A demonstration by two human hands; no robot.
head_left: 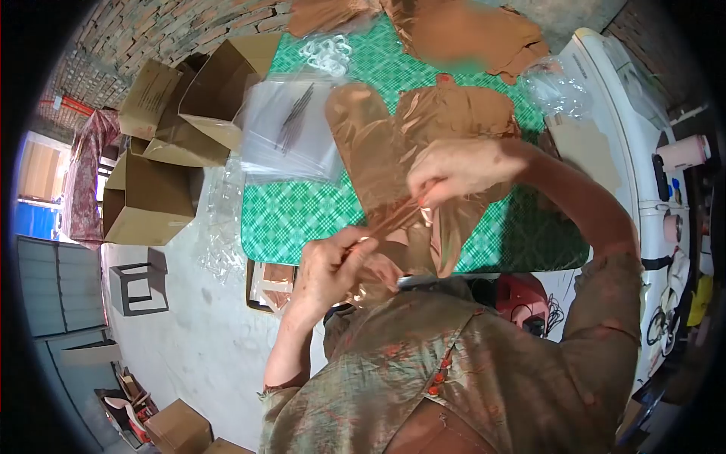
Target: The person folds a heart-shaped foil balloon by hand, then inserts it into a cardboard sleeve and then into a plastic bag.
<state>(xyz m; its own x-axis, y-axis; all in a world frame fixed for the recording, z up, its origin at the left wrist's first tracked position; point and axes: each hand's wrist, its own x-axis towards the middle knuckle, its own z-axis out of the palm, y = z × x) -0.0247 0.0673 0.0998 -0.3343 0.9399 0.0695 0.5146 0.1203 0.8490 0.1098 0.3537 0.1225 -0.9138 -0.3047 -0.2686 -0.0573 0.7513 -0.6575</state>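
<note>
My left hand (329,268) is closed on one end of a thin, shiny brown sheet (395,219), near the table's front edge. Up and to the right of it, my right hand (454,170) pinches the other end of the same sheet, which is stretched between the two. More shiny brown material (446,113) lies on the green checked tablecloth (291,223) beyond my hands and hangs down below my right hand. Left of it rests a stack of clear plastic bags (291,132). What lies under the fingers is hidden.
Open cardboard boxes (151,197) stand left of the table. White loops (327,54) and another brown piece (476,38) lie at its far side. Clear plastic (558,87) sits at the right. A dark stool frame (140,287) stands on the floor.
</note>
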